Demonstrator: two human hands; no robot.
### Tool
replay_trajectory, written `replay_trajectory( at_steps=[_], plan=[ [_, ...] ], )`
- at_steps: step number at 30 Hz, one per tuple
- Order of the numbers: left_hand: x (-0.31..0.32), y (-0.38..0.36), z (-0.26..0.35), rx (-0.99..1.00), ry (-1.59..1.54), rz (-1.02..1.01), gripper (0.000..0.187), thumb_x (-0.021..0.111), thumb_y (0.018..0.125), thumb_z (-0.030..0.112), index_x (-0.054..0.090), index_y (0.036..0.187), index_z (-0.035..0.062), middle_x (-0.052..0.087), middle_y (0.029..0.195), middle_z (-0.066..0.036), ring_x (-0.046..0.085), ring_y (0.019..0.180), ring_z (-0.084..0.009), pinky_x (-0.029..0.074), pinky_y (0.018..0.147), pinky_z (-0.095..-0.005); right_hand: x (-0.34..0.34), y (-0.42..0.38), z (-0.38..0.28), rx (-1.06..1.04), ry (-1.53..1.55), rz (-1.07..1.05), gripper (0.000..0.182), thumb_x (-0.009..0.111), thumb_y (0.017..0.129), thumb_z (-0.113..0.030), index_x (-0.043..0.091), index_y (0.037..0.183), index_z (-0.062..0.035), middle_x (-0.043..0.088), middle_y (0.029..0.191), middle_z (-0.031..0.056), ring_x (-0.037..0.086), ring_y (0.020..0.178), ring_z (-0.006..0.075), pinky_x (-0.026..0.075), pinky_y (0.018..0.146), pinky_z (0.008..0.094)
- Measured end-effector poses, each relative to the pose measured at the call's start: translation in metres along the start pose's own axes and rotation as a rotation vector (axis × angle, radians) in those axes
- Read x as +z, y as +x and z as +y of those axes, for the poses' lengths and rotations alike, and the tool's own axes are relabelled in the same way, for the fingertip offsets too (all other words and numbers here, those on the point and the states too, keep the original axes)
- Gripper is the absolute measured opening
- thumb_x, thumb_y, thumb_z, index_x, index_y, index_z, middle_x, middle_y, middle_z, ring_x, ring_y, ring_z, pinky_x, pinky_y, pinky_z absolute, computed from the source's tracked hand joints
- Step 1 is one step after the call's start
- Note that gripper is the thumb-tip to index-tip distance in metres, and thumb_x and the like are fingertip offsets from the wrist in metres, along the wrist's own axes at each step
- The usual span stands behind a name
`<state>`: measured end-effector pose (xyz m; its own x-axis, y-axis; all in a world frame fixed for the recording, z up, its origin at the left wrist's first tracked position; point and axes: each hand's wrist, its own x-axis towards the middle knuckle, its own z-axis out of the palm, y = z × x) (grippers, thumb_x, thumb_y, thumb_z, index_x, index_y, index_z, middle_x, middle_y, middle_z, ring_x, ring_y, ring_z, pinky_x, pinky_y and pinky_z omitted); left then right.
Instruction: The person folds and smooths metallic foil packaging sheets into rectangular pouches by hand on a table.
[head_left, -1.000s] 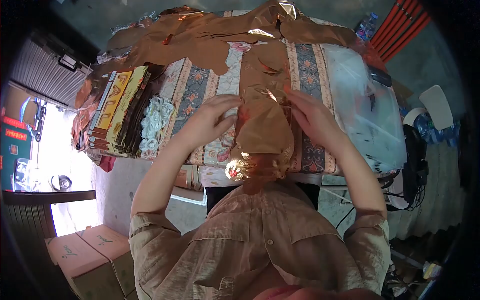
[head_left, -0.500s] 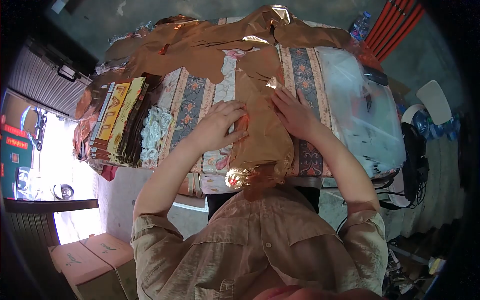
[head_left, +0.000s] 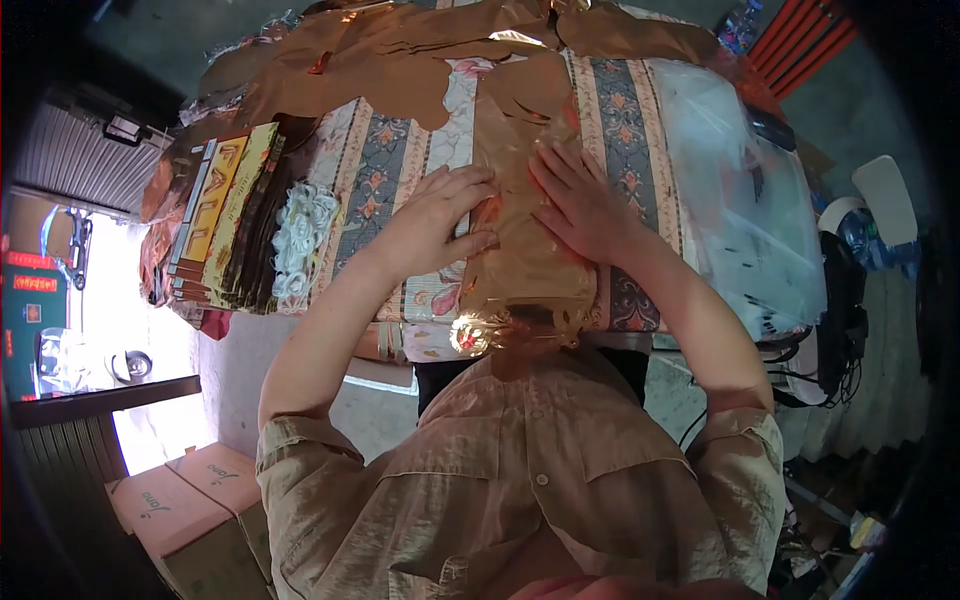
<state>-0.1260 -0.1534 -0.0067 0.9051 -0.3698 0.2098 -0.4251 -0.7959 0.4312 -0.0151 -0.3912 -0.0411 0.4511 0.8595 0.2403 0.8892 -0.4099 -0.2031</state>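
A long folded strip of gold-brown foil [head_left: 525, 275] runs across the patterned cloth [head_left: 370, 190] toward my body. Its near end, shiny and crinkled, hangs at the table's front edge. My left hand [head_left: 440, 215] lies along the strip's left edge, fingers extended and thumb apart. On the strip's right side my right hand [head_left: 585, 205] rests flat, fingers stretched over the foil. Neither hand grips anything. More brown foil [head_left: 350, 80] with uneven edges spreads across the far part of the table.
Stacked printed yellow-and-brown packs [head_left: 225, 215] and a bunch of white rosette-like pieces [head_left: 305, 235] lie at left. Clear plastic bags [head_left: 720, 190] cover the right side. Orange poles [head_left: 800, 45] stand beyond the far right corner; a cardboard box [head_left: 195, 500] sits low left.
My right hand has shifted slightly inward, lying flatter across the foil. A shiny raised fold near its fingertips has flattened. The left hand stays at the left edge; the camera view has tilted slightly.
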Motion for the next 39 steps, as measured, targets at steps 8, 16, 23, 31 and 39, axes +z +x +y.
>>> replay_trajectory(
  at_steps=[8, 16, 23, 31, 39],
  plan=[
    [-0.009, -0.013, -0.004, 0.012, -0.128, 0.071, 0.042, 0.07, 0.082, 0.014, 0.058, 0.122, 0.0034, 0.051, 0.137, -0.016, 0.044, 0.131, -0.0315, 0.031, 0.11, -0.0438, -0.002, 0.003, -0.005, 0.017, -0.031, -0.019, 0.063, 0.051, 0.095, -0.035, 0.034, 0.144, 0.0001, 0.028, 0.153, 0.0184, 0.024, 0.143, 0.0322, 0.017, 0.116, 0.0481],
    [-0.008, -0.024, 0.006, -0.024, -0.126, 0.011, 0.04, 0.073, 0.079, 0.015, 0.063, 0.116, 0.006, 0.056, 0.132, -0.012, 0.047, 0.129, -0.0298, 0.03, 0.11, -0.0469, 0.0, 0.002, -0.004, 0.003, -0.032, -0.013, 0.066, 0.052, 0.094, -0.039, 0.033, 0.144, -0.0001, 0.029, 0.152, 0.02, 0.024, 0.142, 0.0339, 0.016, 0.116, 0.0478],
    [-0.007, -0.026, 0.0, -0.005, -0.118, 0.014, 0.04, 0.072, 0.08, 0.018, 0.063, 0.116, 0.0061, 0.056, 0.132, -0.012, 0.047, 0.129, -0.0282, 0.028, 0.114, -0.0471, -0.004, 0.002, -0.002, -0.023, -0.03, -0.044, 0.076, 0.057, 0.09, -0.046, 0.031, 0.145, 0.0002, 0.03, 0.151, 0.0206, 0.023, 0.142, 0.0355, 0.015, 0.117, 0.0481],
    [-0.011, -0.012, -0.009, -0.038, -0.273, 0.093, 0.043, 0.073, 0.079, 0.022, 0.062, 0.117, 0.0043, 0.058, 0.127, -0.015, 0.048, 0.126, -0.0315, 0.034, 0.107, -0.0453, -0.001, 0.002, -0.003, -0.017, -0.068, -0.053, 0.077, 0.052, 0.09, -0.05, 0.031, 0.145, 0.0006, 0.027, 0.152, 0.021, 0.021, 0.143, 0.0352, 0.015, 0.116, 0.0502],
    [-0.006, 0.012, -0.029, -0.018, 0.092, 0.095, 0.051, 0.069, 0.083, 0.035, 0.059, 0.121, 0.0023, 0.055, 0.129, -0.015, 0.047, 0.125, -0.0306, 0.034, 0.107, -0.044, -0.002, 0.002, -0.003, -0.037, -0.078, -0.04, 0.078, 0.055, 0.089, -0.046, 0.03, 0.144, 0.0024, 0.028, 0.151, 0.0232, 0.022, 0.142, 0.038, 0.016, 0.116, 0.0502]
  ],
)
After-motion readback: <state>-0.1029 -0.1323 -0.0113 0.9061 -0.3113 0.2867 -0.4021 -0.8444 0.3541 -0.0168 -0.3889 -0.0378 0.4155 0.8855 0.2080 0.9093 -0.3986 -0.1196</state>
